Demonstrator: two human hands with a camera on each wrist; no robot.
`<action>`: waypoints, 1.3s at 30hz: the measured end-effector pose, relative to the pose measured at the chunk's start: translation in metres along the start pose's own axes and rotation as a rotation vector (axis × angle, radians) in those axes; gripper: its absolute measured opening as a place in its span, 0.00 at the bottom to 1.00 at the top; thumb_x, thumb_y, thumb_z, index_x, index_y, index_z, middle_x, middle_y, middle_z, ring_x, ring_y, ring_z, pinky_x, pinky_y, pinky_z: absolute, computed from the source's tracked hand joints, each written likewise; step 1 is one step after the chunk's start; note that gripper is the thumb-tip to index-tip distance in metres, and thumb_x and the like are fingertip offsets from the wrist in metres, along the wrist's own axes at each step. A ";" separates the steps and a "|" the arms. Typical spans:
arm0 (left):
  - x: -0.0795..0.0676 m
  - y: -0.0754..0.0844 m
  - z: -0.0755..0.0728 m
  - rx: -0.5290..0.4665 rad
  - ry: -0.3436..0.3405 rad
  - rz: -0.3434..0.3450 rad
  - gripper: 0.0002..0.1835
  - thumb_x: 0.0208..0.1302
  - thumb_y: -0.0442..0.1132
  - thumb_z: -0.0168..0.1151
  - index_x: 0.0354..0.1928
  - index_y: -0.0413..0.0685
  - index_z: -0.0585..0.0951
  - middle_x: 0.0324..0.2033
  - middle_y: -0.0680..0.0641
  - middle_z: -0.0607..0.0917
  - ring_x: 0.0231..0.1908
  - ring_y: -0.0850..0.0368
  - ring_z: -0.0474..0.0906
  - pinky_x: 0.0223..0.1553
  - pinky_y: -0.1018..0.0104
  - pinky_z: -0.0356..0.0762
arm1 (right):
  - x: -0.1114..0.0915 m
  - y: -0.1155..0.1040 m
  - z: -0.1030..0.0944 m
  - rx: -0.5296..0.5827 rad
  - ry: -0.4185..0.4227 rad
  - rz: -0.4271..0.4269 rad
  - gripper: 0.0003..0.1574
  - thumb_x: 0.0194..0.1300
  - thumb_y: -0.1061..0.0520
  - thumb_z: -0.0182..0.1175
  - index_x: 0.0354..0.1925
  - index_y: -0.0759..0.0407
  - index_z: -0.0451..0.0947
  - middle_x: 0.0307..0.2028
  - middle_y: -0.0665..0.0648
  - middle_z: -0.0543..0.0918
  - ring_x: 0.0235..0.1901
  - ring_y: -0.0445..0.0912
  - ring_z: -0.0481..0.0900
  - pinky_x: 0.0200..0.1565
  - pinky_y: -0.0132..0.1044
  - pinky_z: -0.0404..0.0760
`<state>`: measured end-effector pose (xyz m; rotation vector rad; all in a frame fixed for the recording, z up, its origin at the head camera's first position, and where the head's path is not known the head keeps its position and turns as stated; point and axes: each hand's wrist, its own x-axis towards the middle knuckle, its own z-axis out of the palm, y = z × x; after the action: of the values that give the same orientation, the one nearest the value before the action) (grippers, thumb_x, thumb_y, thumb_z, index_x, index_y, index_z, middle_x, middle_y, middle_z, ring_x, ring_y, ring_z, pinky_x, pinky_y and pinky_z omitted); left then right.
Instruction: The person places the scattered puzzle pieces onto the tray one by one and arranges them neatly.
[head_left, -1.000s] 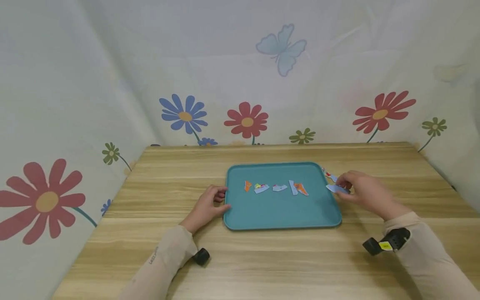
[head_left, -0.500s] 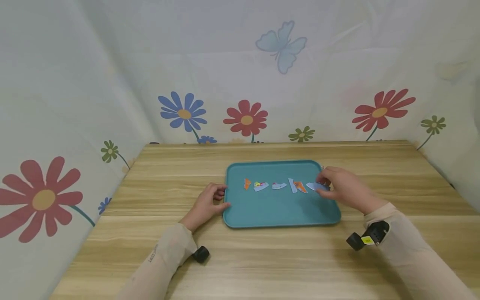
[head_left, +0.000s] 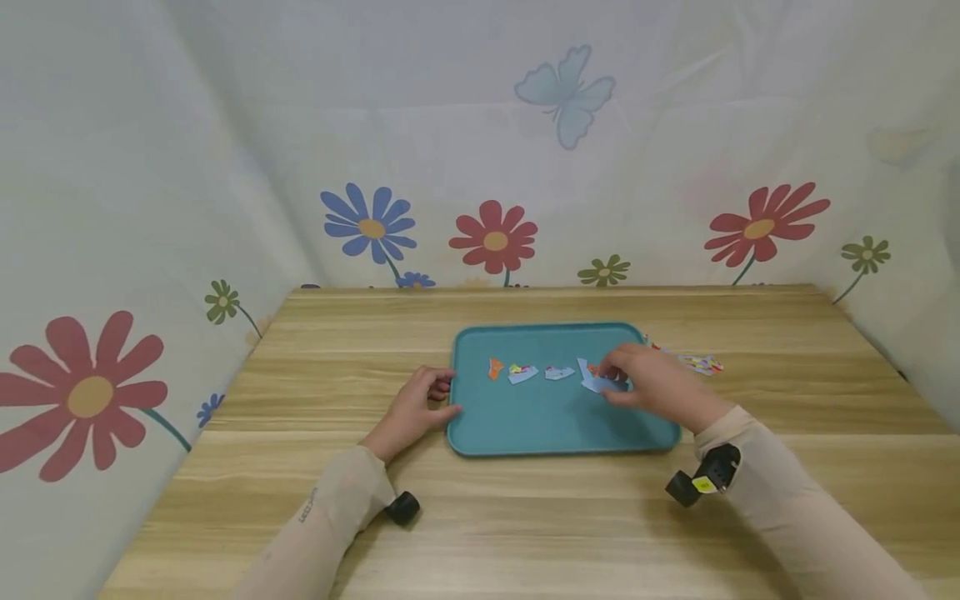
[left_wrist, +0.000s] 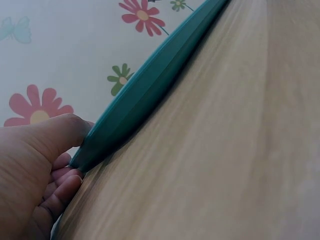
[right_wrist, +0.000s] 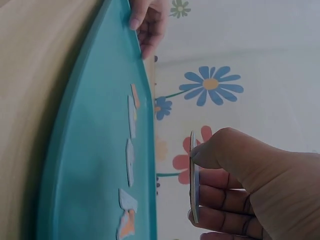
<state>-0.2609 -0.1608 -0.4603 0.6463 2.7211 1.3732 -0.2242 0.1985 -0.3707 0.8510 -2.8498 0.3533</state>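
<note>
If my right hand dips, the flat pale-blue piece it pinches right of centre could nudge the slim pale-blue strip.

Right fingers further left, piece over tray

Both hands apart, in pinch grips

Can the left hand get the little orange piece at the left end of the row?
Probably yes: only bare tray lies between the left hand and the orange piece. The hand would likely have to let go of the tray's edge first.
</note>
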 end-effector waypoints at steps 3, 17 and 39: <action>0.000 0.000 0.001 0.006 -0.003 -0.002 0.28 0.59 0.36 0.68 0.60 0.35 0.72 0.49 0.39 0.76 0.47 0.50 0.76 0.52 0.59 0.79 | 0.002 -0.004 0.006 0.007 -0.004 -0.017 0.10 0.55 0.55 0.68 0.35 0.57 0.80 0.31 0.49 0.79 0.32 0.40 0.74 0.35 0.34 0.79; -0.001 0.002 0.002 0.002 -0.004 -0.003 0.28 0.59 0.36 0.68 0.60 0.36 0.72 0.49 0.39 0.75 0.47 0.50 0.77 0.52 0.59 0.79 | 0.014 -0.023 0.032 0.007 0.016 -0.102 0.10 0.52 0.54 0.69 0.32 0.56 0.80 0.29 0.48 0.78 0.30 0.38 0.73 0.34 0.32 0.78; -0.002 0.004 -0.001 0.010 0.005 -0.011 0.28 0.58 0.35 0.69 0.59 0.37 0.72 0.48 0.41 0.76 0.46 0.51 0.77 0.52 0.59 0.79 | 0.026 -0.044 0.062 -0.024 0.017 -0.077 0.10 0.54 0.51 0.68 0.33 0.53 0.80 0.31 0.47 0.79 0.30 0.38 0.72 0.33 0.33 0.78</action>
<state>-0.2580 -0.1603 -0.4572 0.6289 2.7332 1.3612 -0.2261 0.1329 -0.4172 0.9458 -2.7905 0.3148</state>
